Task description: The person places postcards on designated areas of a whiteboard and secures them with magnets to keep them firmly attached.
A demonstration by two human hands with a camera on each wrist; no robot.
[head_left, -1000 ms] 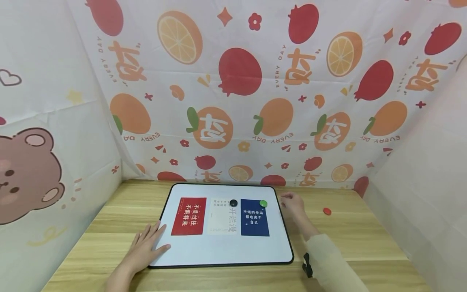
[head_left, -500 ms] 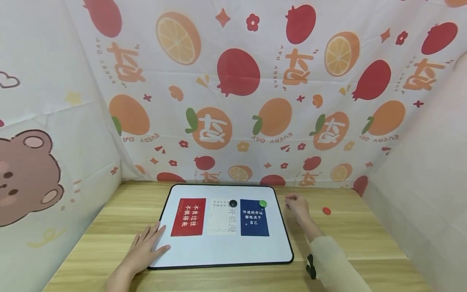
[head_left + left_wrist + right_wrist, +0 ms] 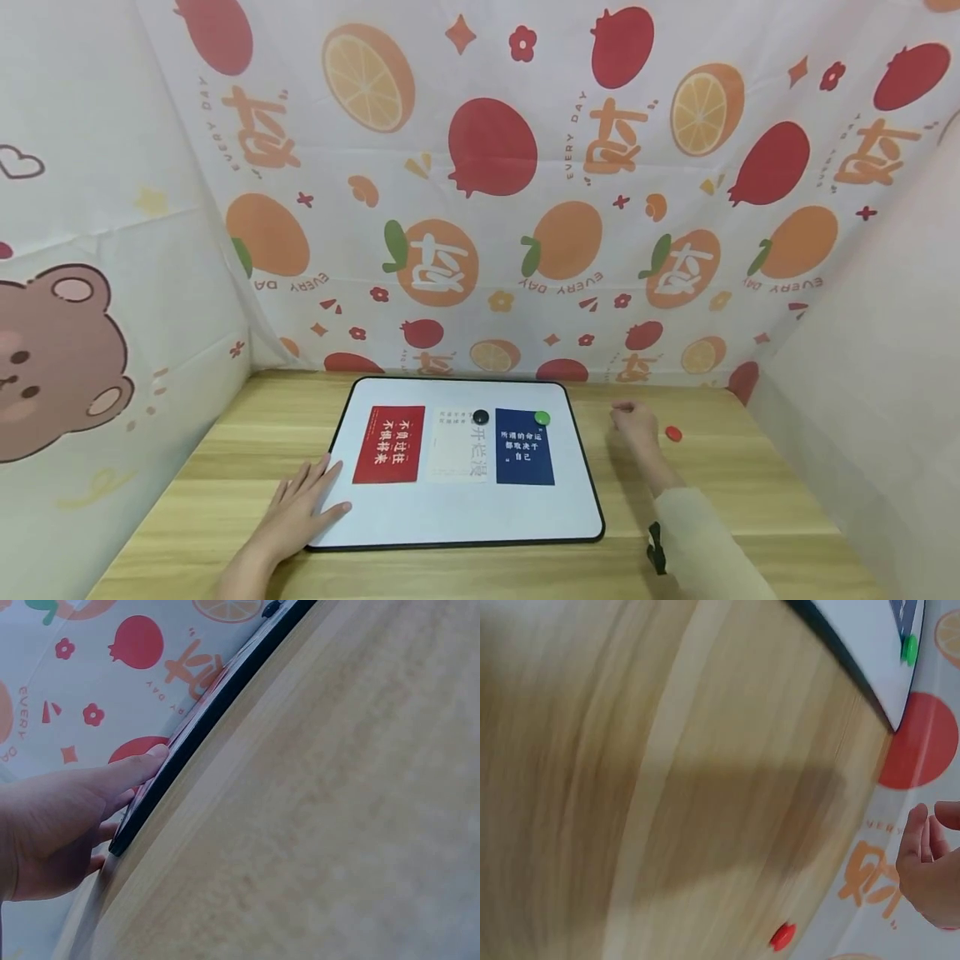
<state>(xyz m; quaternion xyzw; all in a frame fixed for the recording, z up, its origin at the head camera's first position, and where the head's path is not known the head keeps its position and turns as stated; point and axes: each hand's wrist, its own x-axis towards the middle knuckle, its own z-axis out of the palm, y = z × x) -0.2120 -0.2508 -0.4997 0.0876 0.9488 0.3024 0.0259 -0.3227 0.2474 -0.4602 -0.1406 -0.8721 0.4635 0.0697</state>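
A whiteboard [image 3: 450, 518] with a black rim lies on the wooden table. Three cards sit on it: a red card [image 3: 390, 454], a white card [image 3: 453, 458] and a blue card [image 3: 523, 462]. One black round magnet [image 3: 481, 417] is on the white card's top edge, and a green round magnet [image 3: 542, 417] is on the blue card's. Fingers spread, my left hand [image 3: 296, 517] rests on the board's left edge. To the right of the board, my right hand [image 3: 636, 423] hovers over the table, loosely curled around nothing. Just beyond it lies a red magnet [image 3: 673, 433].
The wooden table [image 3: 750, 517] extends on both sides of the board. A fruit-printed cloth [image 3: 487, 250] hangs behind it. At the left hangs a cloth with a bear print [image 3: 60, 358], and a pale cloth [image 3: 862, 375] closes the right side.
My right hand has moved right, away from the board's edge and closer to the red magnet. The left hand, cards and magnets have stayed where they were.
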